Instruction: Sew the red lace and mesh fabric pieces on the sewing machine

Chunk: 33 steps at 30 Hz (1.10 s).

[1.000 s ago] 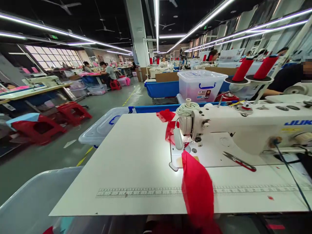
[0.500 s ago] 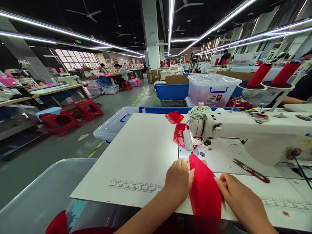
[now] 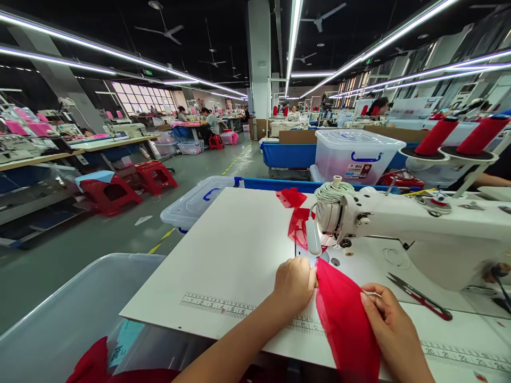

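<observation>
Both hands flank the red cloth (image 3: 343, 319) on the surface (image 3: 239, 250), just in front of the sewing machine (image 3: 419, 223). The left hand (image 3: 293, 282) has closed fingers pinching the cloth's near-needle edge, keeping it lined up under the head. The right hand (image 3: 393, 330) has curled fingers gripping the other edge, holding the cloth taut. Since half a second ago both hands have edged closer to the needle. The snips (image 3: 419, 303) lie untouched.

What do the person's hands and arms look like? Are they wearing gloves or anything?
No gloves. The left hand and right hand are both bare, with short, plain fingernails. No rings, watch or bracelet show. The left forearm is bare too, with no sleeve in view. Only the right wrist shows, also uncovered.
</observation>
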Tool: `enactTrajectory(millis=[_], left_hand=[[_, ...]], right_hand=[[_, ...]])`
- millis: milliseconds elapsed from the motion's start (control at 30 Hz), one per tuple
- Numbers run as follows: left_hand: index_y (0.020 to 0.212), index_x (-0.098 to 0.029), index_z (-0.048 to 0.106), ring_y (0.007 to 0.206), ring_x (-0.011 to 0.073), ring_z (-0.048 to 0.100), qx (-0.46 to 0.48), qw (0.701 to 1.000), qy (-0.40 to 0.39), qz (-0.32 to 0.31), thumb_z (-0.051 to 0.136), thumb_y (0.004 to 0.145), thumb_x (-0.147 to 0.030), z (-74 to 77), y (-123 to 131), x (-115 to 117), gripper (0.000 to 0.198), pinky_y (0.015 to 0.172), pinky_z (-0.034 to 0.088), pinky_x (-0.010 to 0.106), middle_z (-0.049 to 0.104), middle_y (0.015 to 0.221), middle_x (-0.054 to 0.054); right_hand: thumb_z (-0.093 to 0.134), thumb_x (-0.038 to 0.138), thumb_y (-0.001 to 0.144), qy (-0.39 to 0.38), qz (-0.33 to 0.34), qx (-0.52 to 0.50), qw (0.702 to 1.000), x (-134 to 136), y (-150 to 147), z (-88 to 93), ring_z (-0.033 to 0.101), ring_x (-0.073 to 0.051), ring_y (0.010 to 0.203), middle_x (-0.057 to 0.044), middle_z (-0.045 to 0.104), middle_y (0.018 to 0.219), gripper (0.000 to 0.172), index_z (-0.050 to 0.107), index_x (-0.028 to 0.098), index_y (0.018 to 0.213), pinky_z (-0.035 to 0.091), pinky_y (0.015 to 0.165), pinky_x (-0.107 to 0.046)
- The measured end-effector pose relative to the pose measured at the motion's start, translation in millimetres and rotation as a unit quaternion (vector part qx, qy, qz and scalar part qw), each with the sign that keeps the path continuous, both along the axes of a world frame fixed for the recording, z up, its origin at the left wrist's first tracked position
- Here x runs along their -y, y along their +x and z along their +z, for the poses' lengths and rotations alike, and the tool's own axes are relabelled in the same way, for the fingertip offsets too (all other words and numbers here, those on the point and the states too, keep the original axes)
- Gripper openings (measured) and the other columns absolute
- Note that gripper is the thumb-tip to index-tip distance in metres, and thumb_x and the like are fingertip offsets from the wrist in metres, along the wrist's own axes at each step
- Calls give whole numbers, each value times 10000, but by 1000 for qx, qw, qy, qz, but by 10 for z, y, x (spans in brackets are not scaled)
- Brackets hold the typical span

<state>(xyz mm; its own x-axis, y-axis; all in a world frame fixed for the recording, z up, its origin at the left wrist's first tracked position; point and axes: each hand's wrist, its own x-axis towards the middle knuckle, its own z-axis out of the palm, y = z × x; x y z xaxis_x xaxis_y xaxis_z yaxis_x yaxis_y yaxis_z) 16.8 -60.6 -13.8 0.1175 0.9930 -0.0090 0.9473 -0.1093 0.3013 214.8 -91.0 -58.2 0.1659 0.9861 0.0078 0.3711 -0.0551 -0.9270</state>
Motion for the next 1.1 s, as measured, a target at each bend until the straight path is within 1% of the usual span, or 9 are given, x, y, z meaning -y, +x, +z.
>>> enactTrajectory(millis=[100, 300, 400, 467, 533, 667, 800, 1000, 1100], left_hand=[[761, -186, 596, 825, 226, 610, 3, 1000, 2, -18, 542, 905, -338, -55, 43, 38, 217, 741, 413, 333, 661, 828, 43], [872, -155, 603, 855, 246, 580, -15, 999, 26, 19, 457, 828, -65, 39, -36, 121, 177, 747, 441, 361, 624, 886, 88], [1072, -162, 571, 962, 226, 562, 19, 995, 51, -84, 471, 819, -44, 76, -3, 214, 296, 784, 466, 321, 595, 1087, 89], [1060, -167, 575, 944, 222, 575, 36, 983, 31, -178, 479, 876, -131, 64, 56, 290, 211, 763, 488, 311, 605, 1069, 83], [952, -164, 594, 877, 230, 593, 38, 976, -19, -215, 474, 898, -191, 43, 118, 358, 134, 732, 502, 327, 625, 976, 86], [1041, -161, 586, 919, 217, 602, 174, 977, -26, -124, 465, 829, -88, 44, 181, 407, 255, 823, 503, 328, 629, 1029, 85], [1115, -160, 584, 1011, 169, 577, 331, 943, 12, -42, 382, 803, 3, 62, 144, 290, 406, 910, 452, 279, 615, 1109, 73], [746, -182, 545, 751, 157, 564, 407, 912, -49, 16, 456, 833, -150, 4, 112, 142, 128, 716, 429, 273, 599, 758, 0], [647, -202, 443, 560, 135, 522, 436, 895, -89, 17, 425, 896, -332, -21, 143, 164, 282, 558, 402, 248, 506, 557, -38]], right_hand=[[598, 628, 733, -1, -20, -50, 999, 18, -61, 29, 637, -211, 651, -42, 712, 819, 488, 577, 234, 1019, 505, 550, -284], [629, 630, 729, -6, -42, -87, 995, 10, -19, 44, 634, -200, 676, -42, 701, 818, 493, 591, 224, 1006, 528, 560, -257], [654, 626, 723, -12, -27, -135, 990, 9, -42, 47, 640, -199, 682, -35, 699, 826, 487, 586, 227, 996, 543, 565, -256], [678, 610, 715, -16, -17, -169, 985, 3, -70, 59, 647, -203, 673, -25, 694, 810, 483, 577, 231, 997, 546, 546, -260], [702, 588, 706, -17, -9, -196, 980, -10, -94, 88, 647, -200, 655, -18, 686, 793, 485, 574, 230, 1006, 542, 525, -258], [732, 568, 688, -6, -2, -202, 979, 6, -180, 220, 634, -182, 636, -26, 677, 802, 510, 577, 211, 1017, 533, 524, -243], [672, 601, 736, 28, -24, -157, 987, 129, -371, 372, 589, -145, 589, -14, 668, 860, 482, 568, 234, 1030, 488, 478, -217], [587, 614, 787, 71, -14, -57, 996, 217, -456, 282, 613, -164, 639, -25, 666, 871, 456, 574, 242, 1051, 496, 517, -231], [538, 595, 817, 91, 7, 7, 996, 221, -465, 146, 670, -206, 724, -42, 702, 870, 441, 563, 248, 1087, 511, 555, -261]])
